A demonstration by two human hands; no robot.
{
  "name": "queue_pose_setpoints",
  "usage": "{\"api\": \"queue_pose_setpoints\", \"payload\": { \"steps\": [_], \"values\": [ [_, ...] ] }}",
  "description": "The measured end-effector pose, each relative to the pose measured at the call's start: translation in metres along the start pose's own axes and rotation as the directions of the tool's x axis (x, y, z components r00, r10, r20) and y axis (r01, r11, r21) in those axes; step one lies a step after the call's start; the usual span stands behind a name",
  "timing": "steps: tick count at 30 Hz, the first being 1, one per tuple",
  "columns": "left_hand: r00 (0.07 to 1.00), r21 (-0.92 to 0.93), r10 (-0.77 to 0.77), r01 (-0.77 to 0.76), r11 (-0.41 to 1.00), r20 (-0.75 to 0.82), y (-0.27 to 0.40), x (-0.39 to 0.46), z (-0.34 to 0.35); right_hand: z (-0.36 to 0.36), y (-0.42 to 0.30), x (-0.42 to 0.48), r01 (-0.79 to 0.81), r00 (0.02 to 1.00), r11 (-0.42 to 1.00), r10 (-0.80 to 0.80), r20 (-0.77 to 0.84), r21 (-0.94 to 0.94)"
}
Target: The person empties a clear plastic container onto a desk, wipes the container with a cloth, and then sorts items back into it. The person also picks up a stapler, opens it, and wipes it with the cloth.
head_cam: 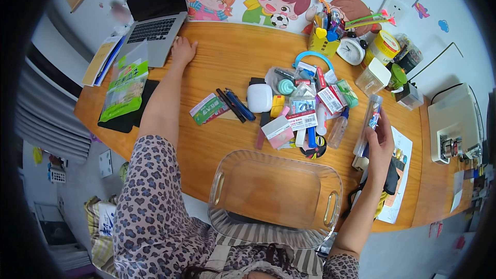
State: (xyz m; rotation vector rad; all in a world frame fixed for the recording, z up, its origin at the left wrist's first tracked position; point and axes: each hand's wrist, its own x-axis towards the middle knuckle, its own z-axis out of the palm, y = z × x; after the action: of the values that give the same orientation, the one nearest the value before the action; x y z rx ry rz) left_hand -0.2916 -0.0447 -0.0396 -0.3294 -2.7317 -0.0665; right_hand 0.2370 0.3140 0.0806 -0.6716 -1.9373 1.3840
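Observation:
My right hand (381, 143) holds a clear plastic tube (368, 124) with small coloured items inside, upright at the right of the desk. My left hand (183, 51) lies on the desktop against the right edge of an opened laptop (152, 31), holding nothing that I can see. Between the hands is a pile of small things: a white rounded case (259, 98), a yellow tape dispenser (277, 105), a pink and white box (277, 131), small red and white boxes (331, 99) and a clear bottle (338, 131). Pens (240, 105) and green cards (209, 109) lie left of it.
A transparent tray with handles (271, 157) stands at the near desk edge. A green snack bag (126, 89) lies at left. Along the back right are a yellow pen holder (324, 45), a white alarm clock (350, 50), a lidded container (373, 76) and yellow cans (381, 48).

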Motion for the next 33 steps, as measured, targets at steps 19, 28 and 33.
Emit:
{"api": "queue_pose_setpoints", "payload": {
  "steps": [19,28,33],
  "values": [
    [0.998,-0.087,-0.012,0.007,0.996,-0.054,0.066,-0.027,-0.037,0.001,-0.001,0.002,-0.126,0.99,0.858,0.076,0.118,0.499],
    [0.981,0.018,0.182,-0.181,0.983,-0.065,0.068,-0.031,-0.048,-0.003,-0.009,-0.002,-0.091,0.971,0.665,-0.107,0.216,0.742],
    [0.962,-0.416,0.251,-0.272,0.868,-0.105,0.091,-0.065,-0.091,-0.004,-0.014,-0.009,-0.069,0.956,0.596,-0.19,0.225,0.8]
  ]
}}
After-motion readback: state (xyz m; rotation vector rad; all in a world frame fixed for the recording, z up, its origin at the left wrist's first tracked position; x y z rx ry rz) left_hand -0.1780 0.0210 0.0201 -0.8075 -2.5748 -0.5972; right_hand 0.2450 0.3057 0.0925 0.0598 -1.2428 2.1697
